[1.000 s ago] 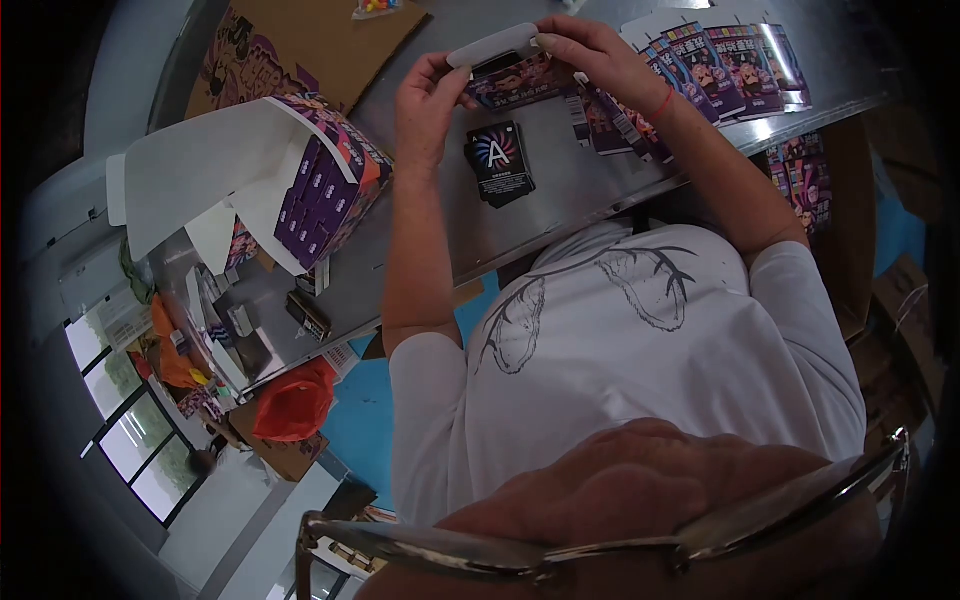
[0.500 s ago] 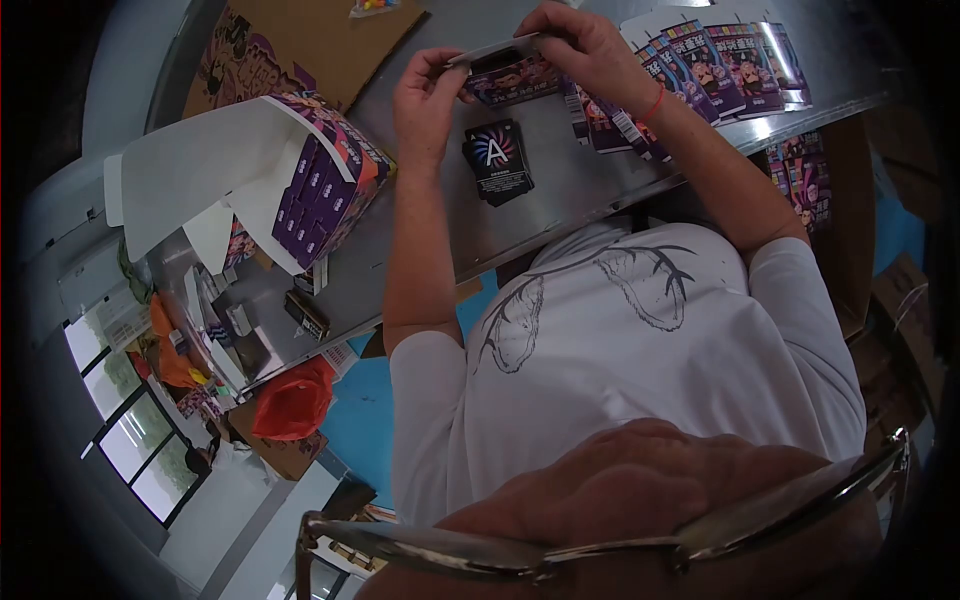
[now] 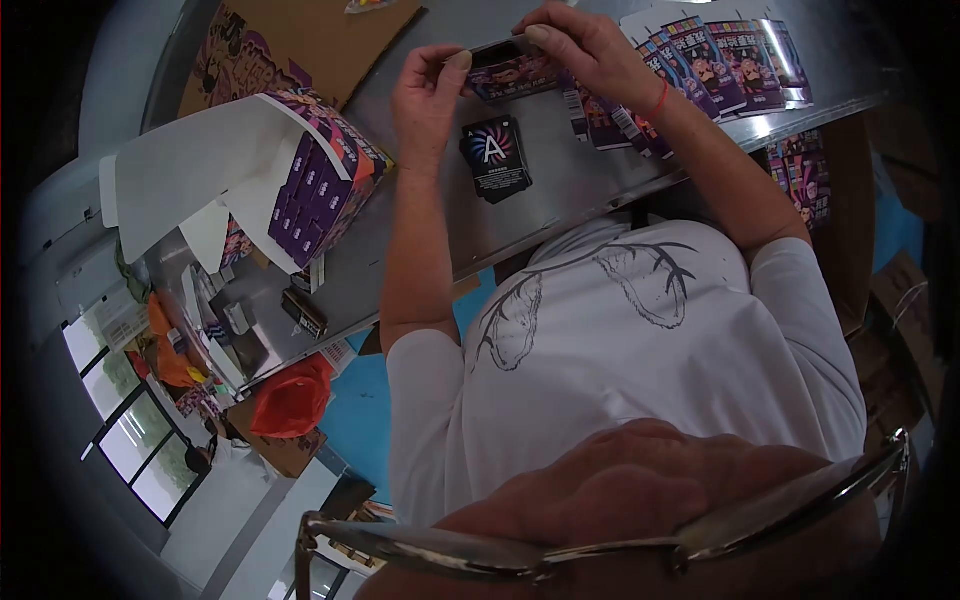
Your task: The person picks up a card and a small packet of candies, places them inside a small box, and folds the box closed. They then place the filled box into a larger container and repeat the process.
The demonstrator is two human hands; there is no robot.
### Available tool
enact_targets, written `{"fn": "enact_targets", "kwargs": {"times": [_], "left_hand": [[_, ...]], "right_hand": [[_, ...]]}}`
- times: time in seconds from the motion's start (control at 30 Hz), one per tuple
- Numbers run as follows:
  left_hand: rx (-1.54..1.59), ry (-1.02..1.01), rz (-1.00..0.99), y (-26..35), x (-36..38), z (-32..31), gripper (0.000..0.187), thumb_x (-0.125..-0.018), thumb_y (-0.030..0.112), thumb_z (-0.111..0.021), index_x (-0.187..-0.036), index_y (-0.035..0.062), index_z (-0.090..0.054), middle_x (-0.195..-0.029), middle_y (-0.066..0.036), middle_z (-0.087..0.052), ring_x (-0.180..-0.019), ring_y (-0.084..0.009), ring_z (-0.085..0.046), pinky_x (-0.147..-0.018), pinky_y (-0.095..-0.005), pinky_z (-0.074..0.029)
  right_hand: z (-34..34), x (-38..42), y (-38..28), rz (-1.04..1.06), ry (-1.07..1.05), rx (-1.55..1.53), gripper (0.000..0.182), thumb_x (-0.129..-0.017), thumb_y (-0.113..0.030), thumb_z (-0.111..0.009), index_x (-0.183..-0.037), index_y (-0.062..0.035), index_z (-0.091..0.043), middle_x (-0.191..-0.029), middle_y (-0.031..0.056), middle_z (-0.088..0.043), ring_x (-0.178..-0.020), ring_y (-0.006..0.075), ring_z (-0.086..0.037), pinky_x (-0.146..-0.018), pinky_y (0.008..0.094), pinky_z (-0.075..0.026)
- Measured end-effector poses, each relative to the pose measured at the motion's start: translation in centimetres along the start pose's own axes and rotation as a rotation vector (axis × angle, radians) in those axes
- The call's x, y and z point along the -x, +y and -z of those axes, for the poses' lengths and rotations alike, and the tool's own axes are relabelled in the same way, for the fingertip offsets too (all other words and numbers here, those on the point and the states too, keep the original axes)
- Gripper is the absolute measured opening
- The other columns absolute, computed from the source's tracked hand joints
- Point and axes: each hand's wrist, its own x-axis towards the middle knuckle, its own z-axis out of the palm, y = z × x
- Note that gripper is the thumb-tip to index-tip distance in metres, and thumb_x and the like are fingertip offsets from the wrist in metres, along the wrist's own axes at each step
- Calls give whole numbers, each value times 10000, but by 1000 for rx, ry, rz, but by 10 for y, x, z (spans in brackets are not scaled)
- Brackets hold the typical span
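Observation:
A small purple card box (image 3: pixel 515 82) with printed art is held between my two hands above the metal table. My left hand (image 3: pixel 425 100) pinches its left end, thumb on the upper edge. At the upper right end, my right hand (image 3: pixel 590 55) grips it with the thumb bent over the edge. A dark gap shows along the box's top; what is inside cannot be made out. Just below the box lies a stack of black cards (image 3: pixel 495 160), the top one marked with a large A. Beside my right forearm, several flat purple printed boxes (image 3: pixel 690 60) overlap in a fan.
An open display carton (image 3: pixel 340 200) with white flaps stands left, several purple boxes inside. Behind it is brown cardboard (image 3: pixel 290 50). Small dark packs (image 3: pixel 305 312) lie at the table's left part. A red bag (image 3: pixel 292 400) hangs below the edge. The metal table's front edge (image 3: pixel 560 230) runs before me.
The pale flap on the box's top has tilted, and less of it shows. Both thumbs have moved onto the box's upper edge. The card stack has stayed in place.

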Motion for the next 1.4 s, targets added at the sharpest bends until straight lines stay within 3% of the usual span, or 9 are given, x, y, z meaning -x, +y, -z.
{"fn": "enact_targets", "kwargs": {"times": [0.3, 0.37, 0.63, 0.7, 1.4], "left_hand": [[-46, 1, -32, 1, 0, 0, 185, -885, 126, -636, -1011, 2, -579, -879, -25, -604, -733, -71, -551, -627, -211, -475], [-82, -43, -67, 0, -1, 3, 168, -897, 95, -598, -1037, 4, -579, -948, -53, -614, -759, -101, -582, -643, -235, -500], [-77, -3, -104, -2, 3, -2, 191, -886, 78, -613, -1044, -13, -555, -887, -32, -600, -746, -66, -552, -641, -203, -477], [-100, 3, -121, -2, 3, -3, 192, -888, 77, -611, -1046, -15, -551, -881, -30, -599, -745, -63, -549, -642, -201, -475], [-150, 18, -176, -4, 3, -5, 107, -885, 55, -593, -980, 10, -571, -822, -9, -599, -702, -50, -539, -630, -200, -471]], "right_hand": [[3, 1, 6, 137, 48, 124, 229, -888, -207, -598, -1039, -36, -586, -859, 90, -627, -743, 216, -631, -656, 308, -512], [3, 0, 6, 169, 59, 153, 225, -886, -205, -600, -1035, -37, -586, -860, 93, -628, -744, 222, -633, -656, 311, -513], [1, 1, -4, 276, 91, 249, 213, -881, -199, -606, -1024, -42, -588, -861, 103, -631, -746, 244, -640, -659, 321, -516], [5, 4, -23, 308, 101, 191, 173, -867, -171, -618, -997, -62, -585, -863, 133, -629, -769, 328, -629, -671, 368, -517], [4, 2, -16, 240, 112, 188, 146, -841, -109, -617, -973, -72, -567, -827, 119, -629, -720, 307, -627, -618, 367, -500]]}}
